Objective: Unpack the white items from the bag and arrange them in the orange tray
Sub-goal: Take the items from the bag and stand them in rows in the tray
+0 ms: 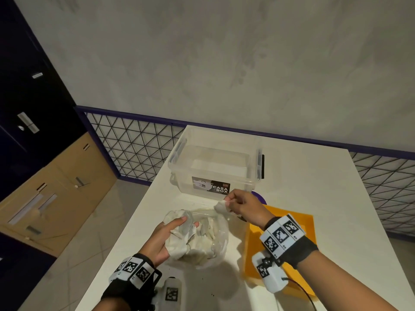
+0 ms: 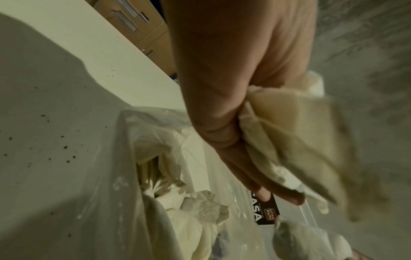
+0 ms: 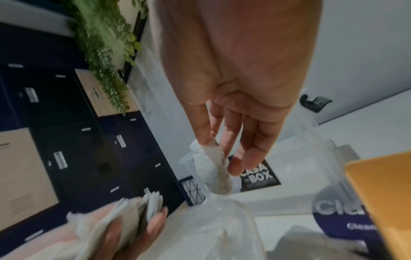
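Note:
A clear plastic bag (image 1: 216, 252) lies open on the white table, with white cloth items (image 1: 202, 245) crumpled inside. My left hand (image 1: 170, 231) grips a bundle of white cloths (image 1: 179, 243) at the bag's mouth; the left wrist view shows the left hand (image 2: 222, 105) with these cloths (image 2: 289, 126) raised above the bag (image 2: 115, 193). My right hand (image 1: 233, 204) pinches the bag's bunched far rim (image 3: 219, 172) between thumb and finger and holds it up. The orange tray (image 1: 252, 261) lies just right of the bag, under my right wrist, and its visible part looks bare.
A clear lidless storage box (image 1: 215, 160) labelled CASA BOX stands behind the bag. A purple round sticker (image 1: 261, 198) shows between box and tray. The table's left edge (image 1: 125, 234) drops to the floor. A wire mesh fence and lockers stand beyond.

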A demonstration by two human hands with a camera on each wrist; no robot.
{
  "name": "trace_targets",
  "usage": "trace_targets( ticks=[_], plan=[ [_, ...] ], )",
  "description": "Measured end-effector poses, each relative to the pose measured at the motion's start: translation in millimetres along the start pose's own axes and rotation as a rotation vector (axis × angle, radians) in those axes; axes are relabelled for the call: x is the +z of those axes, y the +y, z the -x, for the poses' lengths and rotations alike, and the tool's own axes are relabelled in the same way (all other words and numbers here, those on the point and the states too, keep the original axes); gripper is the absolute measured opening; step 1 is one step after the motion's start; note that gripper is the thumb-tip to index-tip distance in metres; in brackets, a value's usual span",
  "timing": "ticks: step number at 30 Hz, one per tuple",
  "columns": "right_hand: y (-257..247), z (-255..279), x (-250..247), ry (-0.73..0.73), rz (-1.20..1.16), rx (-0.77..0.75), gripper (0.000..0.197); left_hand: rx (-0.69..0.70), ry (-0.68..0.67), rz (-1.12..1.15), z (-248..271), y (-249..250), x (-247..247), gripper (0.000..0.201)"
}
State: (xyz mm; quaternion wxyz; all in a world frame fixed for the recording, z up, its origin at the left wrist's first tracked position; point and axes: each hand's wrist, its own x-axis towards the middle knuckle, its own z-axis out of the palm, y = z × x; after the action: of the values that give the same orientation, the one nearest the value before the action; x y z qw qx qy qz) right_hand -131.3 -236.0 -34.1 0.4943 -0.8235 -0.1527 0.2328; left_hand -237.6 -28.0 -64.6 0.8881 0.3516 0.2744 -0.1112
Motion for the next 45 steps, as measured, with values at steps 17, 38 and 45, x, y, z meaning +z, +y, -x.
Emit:
trace_targets(
  ticks=[17, 38, 45],
  plan=[
    [73, -11, -67, 0.238, 0.584, 0.236, 0.016, -0.005, -0.122, -0.115, 3, -1, 21, 0.044],
    [91, -21, -51, 0.189, 0.801, 0.173, 0.030, 0.030, -0.087, -0.217, 7, -5, 18, 0.033],
    [105, -15, -44, 0.219, 0.839, 0.041, 0.030, 0.051, -0.111, -0.337, 6, -6, 19, 0.006]
  ],
)
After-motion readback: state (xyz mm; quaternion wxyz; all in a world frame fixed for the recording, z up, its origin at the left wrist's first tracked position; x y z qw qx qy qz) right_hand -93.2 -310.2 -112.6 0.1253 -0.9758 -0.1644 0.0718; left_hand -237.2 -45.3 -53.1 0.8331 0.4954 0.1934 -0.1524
